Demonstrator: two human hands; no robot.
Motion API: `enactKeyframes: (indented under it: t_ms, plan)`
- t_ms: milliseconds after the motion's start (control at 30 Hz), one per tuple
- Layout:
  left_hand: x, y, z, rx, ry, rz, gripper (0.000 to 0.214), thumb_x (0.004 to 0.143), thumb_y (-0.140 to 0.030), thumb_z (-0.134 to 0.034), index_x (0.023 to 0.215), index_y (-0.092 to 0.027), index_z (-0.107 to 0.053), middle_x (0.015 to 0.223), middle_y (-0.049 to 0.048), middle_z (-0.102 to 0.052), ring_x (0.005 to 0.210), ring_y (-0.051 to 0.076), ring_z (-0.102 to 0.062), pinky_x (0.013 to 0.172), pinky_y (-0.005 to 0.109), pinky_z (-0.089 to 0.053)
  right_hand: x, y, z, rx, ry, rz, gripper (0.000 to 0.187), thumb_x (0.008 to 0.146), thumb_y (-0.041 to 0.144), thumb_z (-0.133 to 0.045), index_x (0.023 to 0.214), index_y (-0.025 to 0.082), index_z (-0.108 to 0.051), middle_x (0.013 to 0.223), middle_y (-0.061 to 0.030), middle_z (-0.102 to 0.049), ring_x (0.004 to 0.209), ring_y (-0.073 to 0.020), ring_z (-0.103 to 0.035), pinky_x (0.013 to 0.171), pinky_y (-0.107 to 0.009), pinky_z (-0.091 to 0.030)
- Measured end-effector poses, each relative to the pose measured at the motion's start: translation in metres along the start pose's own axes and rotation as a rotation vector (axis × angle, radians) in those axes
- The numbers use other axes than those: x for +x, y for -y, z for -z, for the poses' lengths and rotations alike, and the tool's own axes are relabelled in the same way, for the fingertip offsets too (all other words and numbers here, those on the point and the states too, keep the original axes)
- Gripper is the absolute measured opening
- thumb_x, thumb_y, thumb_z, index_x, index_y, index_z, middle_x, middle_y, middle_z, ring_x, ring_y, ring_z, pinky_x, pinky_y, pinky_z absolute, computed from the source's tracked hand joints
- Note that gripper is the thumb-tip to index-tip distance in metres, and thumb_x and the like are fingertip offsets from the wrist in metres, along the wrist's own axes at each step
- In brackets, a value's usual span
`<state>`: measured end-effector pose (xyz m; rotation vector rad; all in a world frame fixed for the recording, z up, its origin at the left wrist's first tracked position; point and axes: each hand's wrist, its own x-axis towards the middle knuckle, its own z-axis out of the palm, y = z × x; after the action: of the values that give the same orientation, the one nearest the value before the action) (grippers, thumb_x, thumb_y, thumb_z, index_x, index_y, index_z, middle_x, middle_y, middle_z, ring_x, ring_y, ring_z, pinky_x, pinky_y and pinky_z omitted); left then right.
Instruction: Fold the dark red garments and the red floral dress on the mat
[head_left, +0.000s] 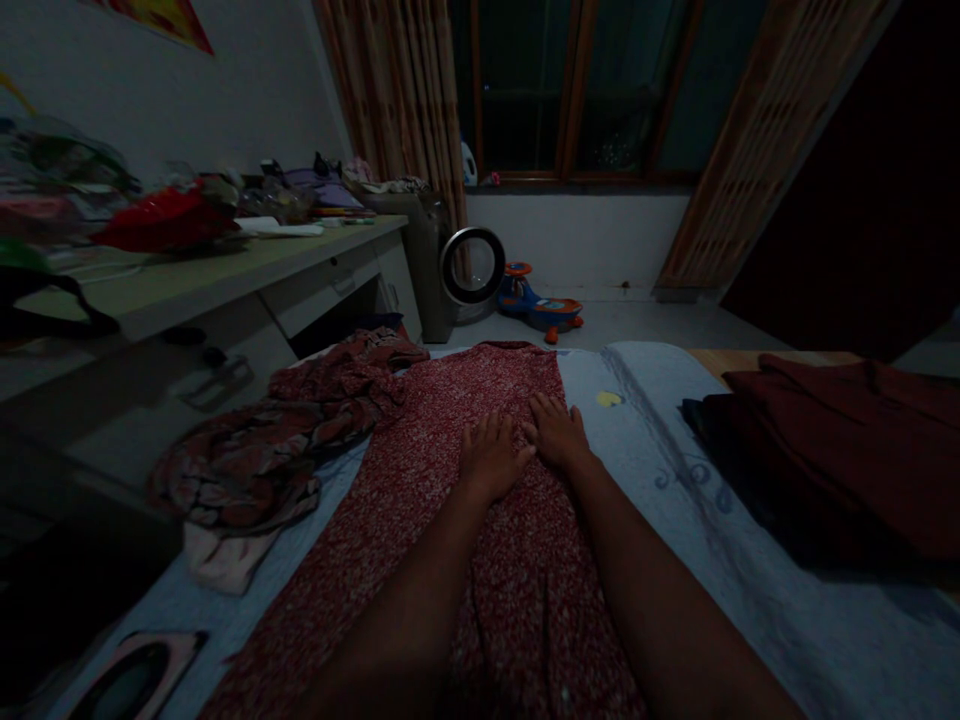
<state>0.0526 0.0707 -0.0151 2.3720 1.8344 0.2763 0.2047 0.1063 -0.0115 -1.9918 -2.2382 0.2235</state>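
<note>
A long red garment with a fine white speckle (420, 500) lies spread over the light blue bed sheet (637, 460). My left hand (493, 458) rests palm down on its upper half, fingers stretched forward. Close beside it, my right hand (556, 430) also lies flat near the garment's right edge, its fingers apart. The two thumbs nearly meet. Neither hand holds anything. Below my forearms the cloth shows a few lengthwise creases.
A crumpled patterned cloth (247, 450) lies to the left, folded dark red clothes (847, 440) to the right. A cluttered desk (300, 280) runs along the left wall. Beyond the bed are a front-loading washer with its round door (473, 265) ajar and a blue ride-on toy (536, 303).
</note>
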Motion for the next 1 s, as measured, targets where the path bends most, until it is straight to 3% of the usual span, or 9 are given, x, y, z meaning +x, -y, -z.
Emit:
enactKeyframes:
  t_ms: [133,200,267,400,667,900,1000]
  plan:
    - [0.003,0.004,0.007,-0.057,-0.126,-0.017,0.046,0.103,-0.04,-0.028,0.138,-0.022,-0.051,0.15,0.0102,-0.049,0.141,0.026,-0.039,0.117,0.054,-0.025,-0.003,-0.001,0.011,0.056,-0.203,-0.001,0.043,0.101,0.034,-0.035,0.138,0.019,-0.05,0.149,-0.0118,-0.048,0.134,-0.0244,-0.042,0.11,-0.044,-0.027]
    - [0.006,0.006,0.008,-0.077,-0.159,-0.055,0.041,0.1,-0.031,-0.036,0.136,-0.023,-0.052,0.15,0.0083,-0.048,0.142,0.024,-0.038,0.119,0.05,-0.024,-0.005,0.0,0.015,0.072,-0.278,0.064,0.036,0.1,0.028,-0.036,0.127,0.018,-0.059,0.135,-0.0116,-0.059,0.122,-0.0224,-0.05,0.104,-0.036,-0.032]
    - [0.008,0.008,0.008,-0.108,-0.127,-0.127,0.043,0.096,-0.025,-0.043,0.139,-0.021,-0.051,0.152,0.0078,-0.046,0.143,0.022,-0.037,0.119,0.044,-0.026,-0.006,0.002,0.016,0.06,-0.271,0.144,0.031,0.099,0.026,-0.039,0.117,0.019,-0.064,0.125,-0.0102,-0.062,0.115,-0.0218,-0.052,0.099,-0.032,-0.035]
    - [0.009,0.011,0.001,-0.152,-0.051,-0.213,0.049,0.095,-0.024,-0.045,0.144,-0.017,-0.046,0.153,0.0081,-0.046,0.142,0.02,-0.039,0.12,0.037,-0.027,-0.007,0.004,0.011,0.014,-0.18,0.169,0.029,0.096,0.024,-0.044,0.114,0.022,-0.067,0.12,-0.0078,-0.063,0.111,-0.0224,-0.053,0.092,-0.033,-0.038]
    - [0.005,0.012,-0.002,-0.083,0.023,-0.196,0.057,0.098,-0.033,-0.041,0.151,-0.012,-0.035,0.159,0.0107,-0.034,0.148,0.024,-0.028,0.123,0.043,-0.02,-0.006,-0.008,0.005,0.01,-0.156,0.03,0.033,0.099,0.027,-0.041,0.126,0.026,-0.059,0.135,-0.0071,-0.058,0.122,-0.0231,-0.05,0.095,-0.039,-0.037]
    - [0.009,0.023,0.002,-0.267,-0.012,-0.2,0.047,0.099,-0.023,-0.033,0.143,-0.017,-0.048,0.151,0.0071,-0.048,0.142,0.016,-0.04,0.12,0.036,-0.028,-0.01,-0.009,0.01,-0.012,-0.192,0.0,0.039,0.099,0.022,-0.034,0.129,0.026,-0.059,0.136,-0.0083,-0.058,0.12,-0.0255,-0.05,0.094,-0.041,-0.036]
    - [0.011,0.024,0.003,-0.285,-0.01,-0.213,0.047,0.094,-0.018,-0.04,0.14,-0.018,-0.051,0.15,0.0072,-0.049,0.14,0.017,-0.042,0.12,0.037,-0.03,-0.011,0.0,0.015,0.003,-0.263,0.041,0.037,0.1,0.027,-0.035,0.127,0.024,-0.06,0.139,-0.0098,-0.055,0.121,-0.0258,-0.047,0.096,-0.039,-0.034]
